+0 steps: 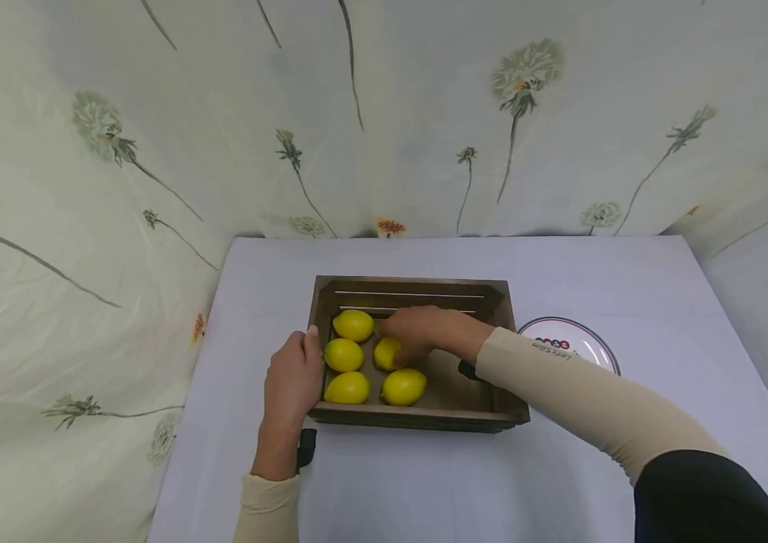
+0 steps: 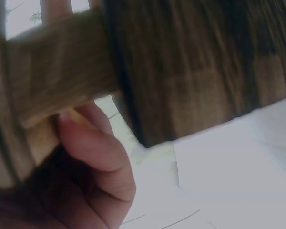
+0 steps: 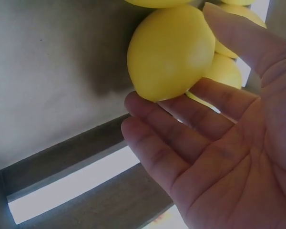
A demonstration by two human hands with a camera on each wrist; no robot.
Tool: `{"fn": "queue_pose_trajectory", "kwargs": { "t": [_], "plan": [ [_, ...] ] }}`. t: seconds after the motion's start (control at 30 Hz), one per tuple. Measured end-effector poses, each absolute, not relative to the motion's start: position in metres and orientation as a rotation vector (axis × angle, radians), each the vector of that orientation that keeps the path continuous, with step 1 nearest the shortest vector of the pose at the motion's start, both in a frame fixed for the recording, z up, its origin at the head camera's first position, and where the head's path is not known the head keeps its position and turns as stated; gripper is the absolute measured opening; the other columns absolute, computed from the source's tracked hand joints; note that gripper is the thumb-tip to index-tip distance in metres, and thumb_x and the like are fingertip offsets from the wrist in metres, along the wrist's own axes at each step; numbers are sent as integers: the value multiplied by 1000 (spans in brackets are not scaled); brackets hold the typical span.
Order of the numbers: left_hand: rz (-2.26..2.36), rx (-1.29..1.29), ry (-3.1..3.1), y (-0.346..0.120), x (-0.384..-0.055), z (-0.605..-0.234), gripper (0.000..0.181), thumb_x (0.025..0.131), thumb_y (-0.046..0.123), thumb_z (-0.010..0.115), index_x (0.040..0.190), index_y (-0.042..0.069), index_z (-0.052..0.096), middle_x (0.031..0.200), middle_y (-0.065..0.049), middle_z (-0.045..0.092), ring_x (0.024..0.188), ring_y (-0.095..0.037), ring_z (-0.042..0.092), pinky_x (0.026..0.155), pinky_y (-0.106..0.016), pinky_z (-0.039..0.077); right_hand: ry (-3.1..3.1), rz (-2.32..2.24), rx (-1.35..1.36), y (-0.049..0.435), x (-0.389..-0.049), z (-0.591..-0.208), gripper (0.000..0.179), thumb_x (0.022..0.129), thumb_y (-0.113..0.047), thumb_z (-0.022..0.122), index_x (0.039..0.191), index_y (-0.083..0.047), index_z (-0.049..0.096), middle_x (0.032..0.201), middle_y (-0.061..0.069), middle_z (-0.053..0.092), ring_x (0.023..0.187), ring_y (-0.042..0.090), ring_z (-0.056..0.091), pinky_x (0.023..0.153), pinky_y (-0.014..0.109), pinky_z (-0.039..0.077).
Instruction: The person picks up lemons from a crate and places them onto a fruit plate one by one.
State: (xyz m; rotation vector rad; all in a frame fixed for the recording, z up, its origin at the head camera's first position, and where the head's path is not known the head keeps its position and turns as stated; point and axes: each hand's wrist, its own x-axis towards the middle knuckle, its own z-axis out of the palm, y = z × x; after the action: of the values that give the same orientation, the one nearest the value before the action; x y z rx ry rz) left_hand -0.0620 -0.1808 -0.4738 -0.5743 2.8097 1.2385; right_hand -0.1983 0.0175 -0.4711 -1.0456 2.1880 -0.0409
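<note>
A brown slatted wooden crate [image 1: 417, 415] sits on the white table, with several yellow lemons [image 1: 347, 388] in its left half. My left hand [image 1: 293, 373] grips the crate's left end; in the left wrist view its thumb and fingers wrap round a slat [image 2: 62, 67]. Inside the crate, my right hand [image 1: 424, 328] reaches down over one lemon [image 3: 171, 52] in the second column. In the right wrist view the thumb and fingertips hold this lemon on opposite sides, and the palm stands away from it. The head view shows the lemon partly covered by the hand.
A round white plate [image 1: 587, 343] with a dark rim and printed marks lies right of the crate, partly hidden by my right forearm. White cloth covers the table [image 1: 438, 490]. Behind and to the sides hangs a fabric [image 1: 411, 98] printed with dandelions.
</note>
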Motion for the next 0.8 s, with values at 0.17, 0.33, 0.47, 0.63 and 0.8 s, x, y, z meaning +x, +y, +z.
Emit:
{"fn": "queue_pose_trajectory", "kwargs": {
  "t": [0.17,0.33,0.47,0.63,0.8],
  "plan": [
    [1253,-563,2808,-181,-62,-474,49,114,41,36,97,3,61,68,-7,49,55,-22,47,48,-33,39,2188,-6,-1034,16,-198,-475,50,92,-26,82,137,-16,62,109,0,65,93,21,59,81,38,52],
    [1265,-557,2808,-182,-62,-475,48,114,40,37,98,2,61,68,-7,49,55,-22,47,48,-33,39,2186,11,-1026,16,-198,-477,55,91,-24,83,141,-17,59,113,2,66,95,21,58,84,40,53],
    [1261,-554,2810,-181,-62,-475,49,114,40,37,97,1,61,67,-6,47,55,-21,46,48,-33,38,2180,10,-1025,16,-199,-478,59,91,-22,83,143,-16,58,116,4,67,97,22,58,88,43,53],
    [1264,-555,2807,-181,-62,-475,48,114,41,36,96,2,60,67,-6,46,54,-21,45,48,-32,37,2173,-11,-1019,16,-200,-479,63,91,-20,84,147,-14,56,124,6,66,102,22,58,94,44,52],
    [1260,-562,2805,-182,-62,-476,48,114,40,37,97,2,60,67,-6,47,55,-22,45,48,-33,37,2177,-15,-1027,17,-200,-481,63,90,-19,84,147,-15,57,128,6,66,104,22,58,94,44,52]
  ]
}}
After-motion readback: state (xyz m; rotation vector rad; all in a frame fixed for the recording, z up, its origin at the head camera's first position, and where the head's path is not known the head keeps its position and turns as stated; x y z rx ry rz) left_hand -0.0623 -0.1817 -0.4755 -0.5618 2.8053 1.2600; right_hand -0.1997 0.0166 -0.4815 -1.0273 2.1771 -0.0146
